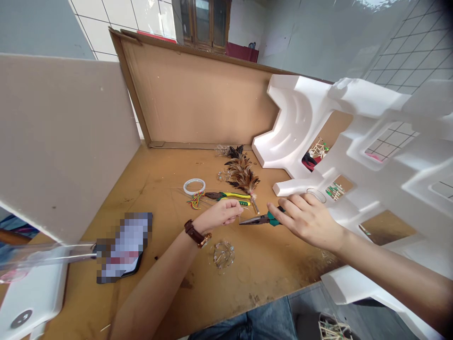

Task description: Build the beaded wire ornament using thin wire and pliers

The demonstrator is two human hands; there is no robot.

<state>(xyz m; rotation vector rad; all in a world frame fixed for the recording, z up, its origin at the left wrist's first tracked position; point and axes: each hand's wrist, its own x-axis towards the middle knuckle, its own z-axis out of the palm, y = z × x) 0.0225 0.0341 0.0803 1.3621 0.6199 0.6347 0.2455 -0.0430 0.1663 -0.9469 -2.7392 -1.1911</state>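
My right hand (300, 219) is wrapped around the green handles of needle-nose pliers (258, 220). The pliers' tips point left and lie just below the fingers of my left hand (226, 213). That hand is closed in a pinch on a thin wire (240, 218), whose end reaches down toward the tips; whether the jaws grip it I cannot tell. Beyond my left hand lie green-and-yellow combination pliers (226, 195). Nearer to me a small tangle of wire with beads (223, 255) rests on the wooden table (159, 278).
Brown feathers (242, 172) on a stick lie beyond my hands, with a white ring (194, 186) and coloured threads (196, 200) beside them. At left is a phone (129, 245). White foam packing (396, 179) stands at right, a cardboard tray (205, 99) at the back.
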